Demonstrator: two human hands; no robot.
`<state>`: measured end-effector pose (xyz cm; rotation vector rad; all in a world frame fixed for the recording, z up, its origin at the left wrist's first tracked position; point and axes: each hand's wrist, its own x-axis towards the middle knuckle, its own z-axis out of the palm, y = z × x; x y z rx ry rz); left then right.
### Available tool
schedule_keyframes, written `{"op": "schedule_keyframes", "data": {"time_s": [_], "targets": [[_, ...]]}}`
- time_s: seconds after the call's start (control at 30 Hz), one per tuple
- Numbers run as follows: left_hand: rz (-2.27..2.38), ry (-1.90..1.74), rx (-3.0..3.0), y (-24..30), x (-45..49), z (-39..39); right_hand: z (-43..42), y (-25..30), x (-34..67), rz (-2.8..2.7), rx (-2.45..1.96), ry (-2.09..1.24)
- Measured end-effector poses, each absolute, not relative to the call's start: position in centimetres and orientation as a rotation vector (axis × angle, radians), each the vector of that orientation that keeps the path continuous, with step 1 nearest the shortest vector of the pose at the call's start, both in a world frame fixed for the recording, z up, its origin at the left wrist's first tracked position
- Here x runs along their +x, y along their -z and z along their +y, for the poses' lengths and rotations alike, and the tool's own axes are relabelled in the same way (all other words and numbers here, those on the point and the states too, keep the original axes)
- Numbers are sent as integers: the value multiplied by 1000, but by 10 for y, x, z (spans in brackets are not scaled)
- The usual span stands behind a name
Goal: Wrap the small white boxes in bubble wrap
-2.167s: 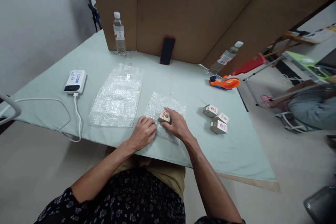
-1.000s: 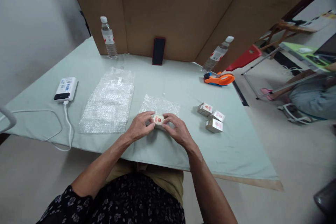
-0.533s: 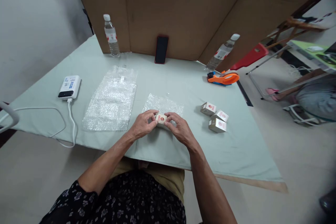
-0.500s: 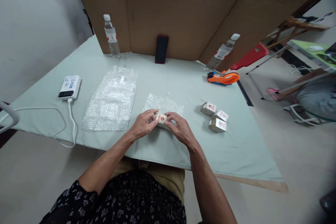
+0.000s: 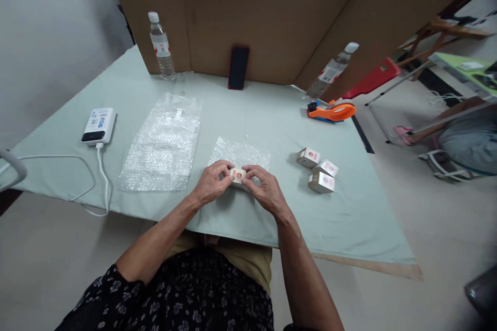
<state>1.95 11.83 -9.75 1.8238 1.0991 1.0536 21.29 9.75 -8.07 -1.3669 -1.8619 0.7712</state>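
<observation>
Between my two hands is a small cardboard box (image 5: 237, 176) with red print on its top. My left hand (image 5: 213, 182) pinches its left side with thumb and fingers, and my right hand (image 5: 265, 187) grips its right side the same way. Just beyond the box lies a small sheet of bubble wrap (image 5: 243, 151), partly covered by my hands. Whether the box rests on the wrap's near edge is hidden. Several similar small boxes (image 5: 321, 182) stand in a cluster to the right of my right hand.
Larger bubble wrap sheets (image 5: 161, 145) lie at left. Beyond them are a white power bank (image 5: 99, 125) with a cable and a water bottle (image 5: 161, 49). A phone (image 5: 238, 67) leans against a cardboard wall (image 5: 272, 15). An orange tape dispenser (image 5: 332, 111) and another bottle (image 5: 330, 75) stand at right.
The view has shifted slightly, so everything sits a little higher in the picture. Both hands keep the same grip on the box.
</observation>
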Motion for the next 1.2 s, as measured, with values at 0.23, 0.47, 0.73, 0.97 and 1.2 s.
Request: {"op": "schedule_keyframes", "data": {"time_s": [0.23,0.47,0.73,0.97,1.2], "targets": [[1093,-1030,1772,93,21,116,93,83,208,-1726,-1355,-768],[1103,-931,1783,85,20,118,89,86,208,-1655,-1374,-797],[1086,-923,1795,85,20,121,89,94,204,-1584,-1402,-798],[1089,-823,1790,85,18,127,78,91,204,-1678,-1500,-322],[1073,-796,1805,83,19,131,50,71,184,-2140,-1426,148]]}}
